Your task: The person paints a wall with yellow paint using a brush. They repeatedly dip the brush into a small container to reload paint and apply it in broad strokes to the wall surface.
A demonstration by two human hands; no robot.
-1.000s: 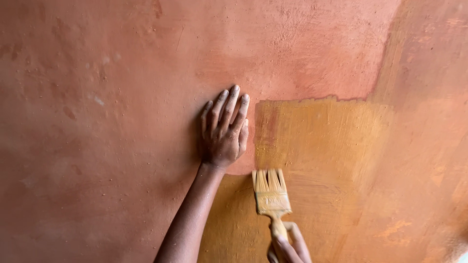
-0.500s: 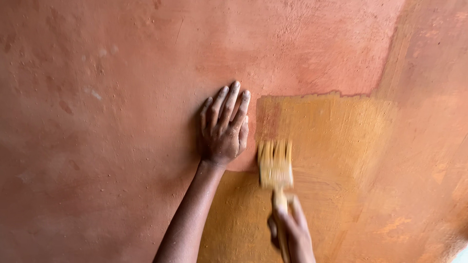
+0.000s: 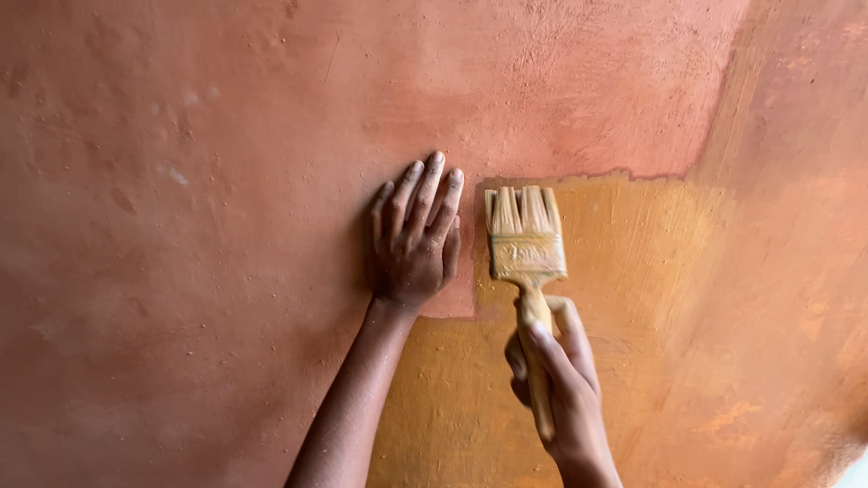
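My right hand [image 3: 559,384] grips the wooden handle of a flat paintbrush [image 3: 526,244] whose yellow-coated bristles press against the wall near the upper edge of a wet ochre-yellow painted patch [image 3: 624,271]. My left hand [image 3: 414,239] lies flat on the wall, fingers together and pointing up, just left of the brush, at the left edge of the yellow patch. The rest of the wall [image 3: 181,226] is rough terracotta-red plaster.
The yellow patch reaches down to the lower edge of the view, between my two arms. A paler orange band [image 3: 768,271] runs down the wall on the right. A bright bit shows at the lower right corner [image 3: 857,477].
My right hand has stroked the brush upward along the wall, from low in the yellow patch to beside my left hand's fingers. The left hand has stayed pressed in place.
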